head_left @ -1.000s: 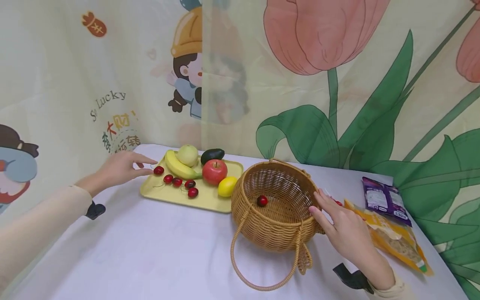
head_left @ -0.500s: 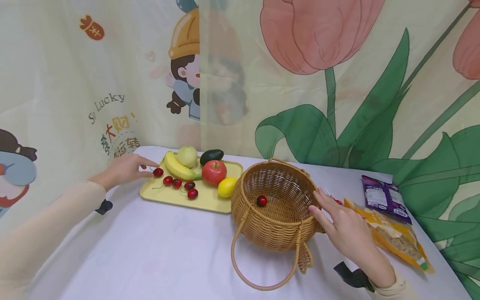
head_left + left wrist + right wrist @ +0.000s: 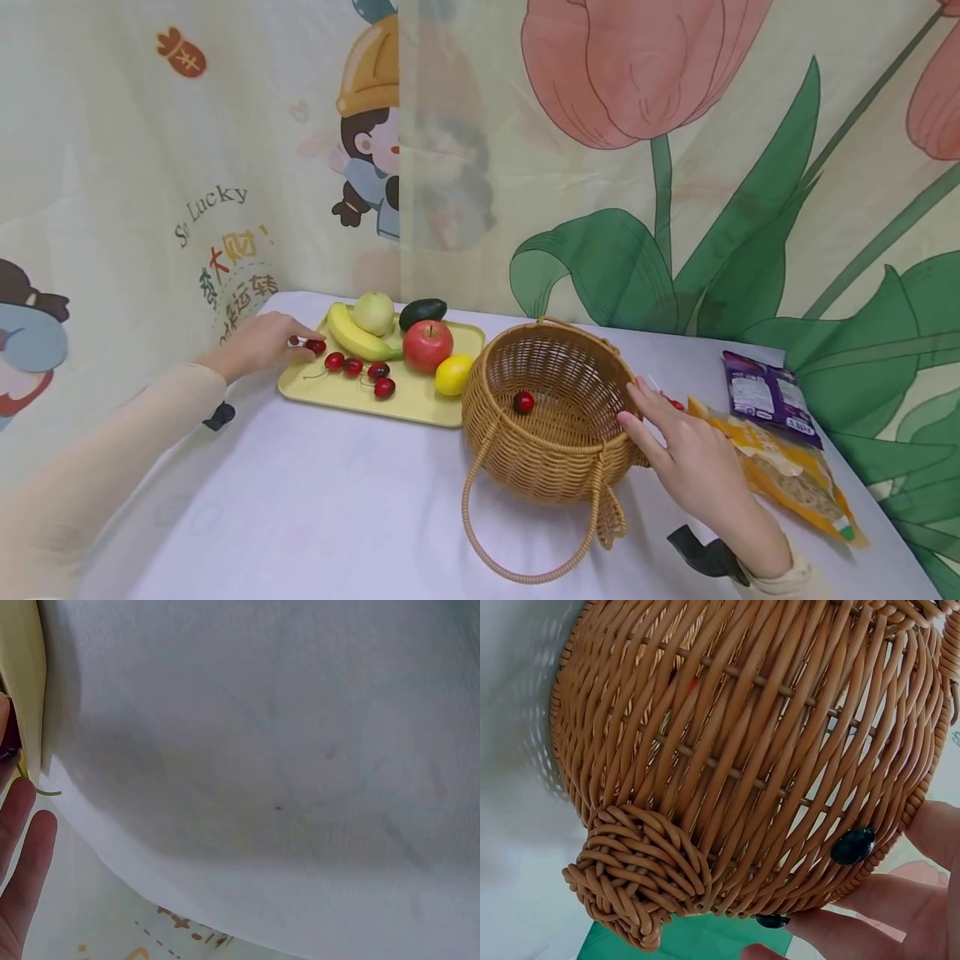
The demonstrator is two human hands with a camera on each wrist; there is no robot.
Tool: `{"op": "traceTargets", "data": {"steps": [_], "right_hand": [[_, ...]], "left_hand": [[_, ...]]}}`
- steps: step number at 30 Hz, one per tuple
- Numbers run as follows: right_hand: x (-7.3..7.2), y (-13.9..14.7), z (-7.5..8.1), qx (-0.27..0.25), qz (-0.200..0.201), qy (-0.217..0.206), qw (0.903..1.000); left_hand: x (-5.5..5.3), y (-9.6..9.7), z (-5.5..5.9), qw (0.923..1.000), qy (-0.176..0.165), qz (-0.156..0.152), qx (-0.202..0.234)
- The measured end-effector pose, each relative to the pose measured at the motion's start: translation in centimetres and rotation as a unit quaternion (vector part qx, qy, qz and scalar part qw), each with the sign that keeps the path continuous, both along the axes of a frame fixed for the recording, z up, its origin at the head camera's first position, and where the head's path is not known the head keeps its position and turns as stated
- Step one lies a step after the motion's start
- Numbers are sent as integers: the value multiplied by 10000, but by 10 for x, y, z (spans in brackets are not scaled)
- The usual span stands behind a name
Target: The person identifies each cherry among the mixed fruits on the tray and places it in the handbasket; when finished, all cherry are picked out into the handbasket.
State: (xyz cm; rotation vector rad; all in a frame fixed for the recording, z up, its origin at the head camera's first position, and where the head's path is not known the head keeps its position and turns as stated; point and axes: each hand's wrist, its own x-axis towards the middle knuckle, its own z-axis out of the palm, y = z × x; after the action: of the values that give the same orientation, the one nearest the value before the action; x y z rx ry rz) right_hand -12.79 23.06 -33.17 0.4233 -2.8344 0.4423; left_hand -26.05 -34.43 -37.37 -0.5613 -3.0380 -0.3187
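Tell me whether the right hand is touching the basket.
Touching. In the head view the right hand rests its fingers on the basket rim; the right wrist view shows the fingers against the weave.

six cherries (image 3: 352,365), one banana (image 3: 352,335), one apple (image 3: 427,344), one lemon (image 3: 453,374), one avocado (image 3: 422,312), one pear (image 3: 373,312), one basket (image 3: 551,467), one tray (image 3: 352,396), two snack packets (image 3: 765,396).

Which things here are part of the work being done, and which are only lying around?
In use:
left hand, pinching a cherry on the yellow tray
right hand, resting on the wicker basket
cherry in the basket

Lying about:
banana
apple
lemon
avocado
purple packet
orange snack bag
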Motion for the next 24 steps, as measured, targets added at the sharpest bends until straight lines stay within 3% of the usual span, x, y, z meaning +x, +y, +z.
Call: {"op": "traceTargets", "data": {"steps": [7, 19, 24], "right_hand": [[0, 0, 3, -53, 34, 53, 10000], [1, 0, 2, -5, -15, 26, 10000], [1, 0, 2, -40, -8, 61, 10000]], "left_hand": [[2, 3, 6, 10000, -94, -14, 29], [3, 0, 1, 9996, -166, 127, 164], [4, -1, 8, 9997, -78, 169, 144]]}}
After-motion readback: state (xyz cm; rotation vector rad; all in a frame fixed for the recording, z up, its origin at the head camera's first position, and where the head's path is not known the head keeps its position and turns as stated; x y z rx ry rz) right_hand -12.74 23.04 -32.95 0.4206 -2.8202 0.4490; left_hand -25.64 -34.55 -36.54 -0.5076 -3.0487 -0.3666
